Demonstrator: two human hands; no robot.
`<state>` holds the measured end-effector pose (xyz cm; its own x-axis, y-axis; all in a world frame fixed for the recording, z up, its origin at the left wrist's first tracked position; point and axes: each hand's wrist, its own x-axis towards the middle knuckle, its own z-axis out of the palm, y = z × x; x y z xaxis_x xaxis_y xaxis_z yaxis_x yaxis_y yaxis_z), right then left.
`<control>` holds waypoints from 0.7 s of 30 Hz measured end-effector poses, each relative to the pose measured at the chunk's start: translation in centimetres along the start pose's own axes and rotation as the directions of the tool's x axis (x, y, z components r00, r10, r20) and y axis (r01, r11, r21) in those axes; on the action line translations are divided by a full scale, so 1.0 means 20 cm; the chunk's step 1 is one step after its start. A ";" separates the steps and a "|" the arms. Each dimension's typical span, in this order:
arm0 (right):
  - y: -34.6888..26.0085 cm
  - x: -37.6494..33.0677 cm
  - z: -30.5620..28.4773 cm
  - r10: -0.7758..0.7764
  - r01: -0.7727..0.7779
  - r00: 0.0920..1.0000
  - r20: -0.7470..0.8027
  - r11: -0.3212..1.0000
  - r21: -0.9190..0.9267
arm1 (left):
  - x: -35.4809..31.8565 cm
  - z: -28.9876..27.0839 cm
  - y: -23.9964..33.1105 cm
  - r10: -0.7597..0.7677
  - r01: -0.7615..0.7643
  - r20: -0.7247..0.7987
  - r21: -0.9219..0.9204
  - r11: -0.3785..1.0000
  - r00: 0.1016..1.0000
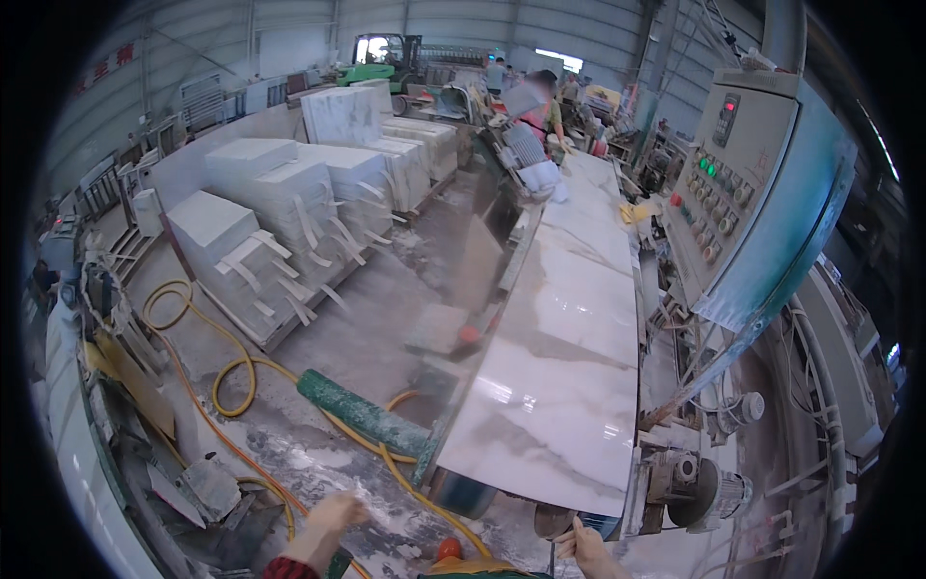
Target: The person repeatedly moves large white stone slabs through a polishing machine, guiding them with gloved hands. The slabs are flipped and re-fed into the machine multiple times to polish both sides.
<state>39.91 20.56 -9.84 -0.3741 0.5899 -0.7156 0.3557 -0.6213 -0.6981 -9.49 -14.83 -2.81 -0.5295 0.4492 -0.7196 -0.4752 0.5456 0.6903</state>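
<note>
A long polished white stone slab surface point(540, 415) with grey-brown veins runs away from me along a machine bed. My right hand point(586, 552) is at its near end, just below the slab's edge. Its fingers are apart, and one points up toward a dark rounded part point(554, 521) under the edge; whether it touches is unclear. My left hand point(334, 515), in a red-checked sleeve, hangs over the wet floor to the left, smeared by motion. Nothing can be made out in it.
Strapped stone stacks point(280, 203) stand left. A yellow hose point(236, 386) and a green roller-like tube point(357, 415) lie on the floor. A control cabinet point(728, 183) and motors point(709, 492) flank the right. A person point(550, 111) stands at the far end; a green forklift point(371, 72) is behind.
</note>
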 end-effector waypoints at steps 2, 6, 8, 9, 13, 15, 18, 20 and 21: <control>0.23 0.07 0.05 -0.065 0.066 0.998 0.026 0.997 -0.030 | 0.02 -0.56 -0.59 0.425 -0.493 -0.263 -0.315 0.811 0.866; 0.63 0.40 0.17 -0.292 0.325 0.945 0.145 0.880 -0.347 | -0.79 -1.52 -1.53 0.481 -0.001 -0.867 0.485 0.874 -0.130; 0.72 0.27 0.15 -0.394 0.430 0.903 0.172 0.817 -0.384 | -1.16 -1.35 -1.59 0.329 0.528 -0.895 0.444 0.724 0.301; 0.58 0.07 0.28 -0.234 0.288 0.947 0.220 0.922 -0.258 | -1.42 -1.18 -1.55 0.410 0.655 -0.899 0.403 0.639 0.154; 0.52 -0.39 0.51 -0.102 0.127 0.976 0.194 0.985 -0.119 | -1.91 -0.97 -1.73 0.303 0.596 -0.903 0.429 0.678 0.306; 0.70 -0.46 0.49 -0.132 0.149 0.975 0.181 0.985 -0.085 | -1.91 -1.08 -1.90 0.418 0.583 -0.836 0.548 0.600 0.356; 0.83 -0.71 0.55 -0.057 0.065 0.988 0.141 0.996 -0.052 | -1.92 -1.03 -1.98 0.629 0.591 -0.708 0.668 0.451 0.320; 0.87 -0.91 0.60 -0.085 0.092 0.981 0.173 0.995 -0.028 | -1.93 -0.93 -1.97 0.740 0.594 -0.600 0.727 0.345 0.304; 0.88 -0.99 0.62 -0.106 0.112 0.976 0.193 0.994 -0.021 | -1.96 -0.84 -1.90 0.787 0.595 -0.545 0.747 0.298 0.289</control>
<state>42.89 -8.48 -7.73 -0.5676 0.5417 -0.6200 0.3295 -0.5406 -0.7740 17.44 -65.10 0.43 -0.9098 0.1740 0.3767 0.0681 0.9581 -0.2782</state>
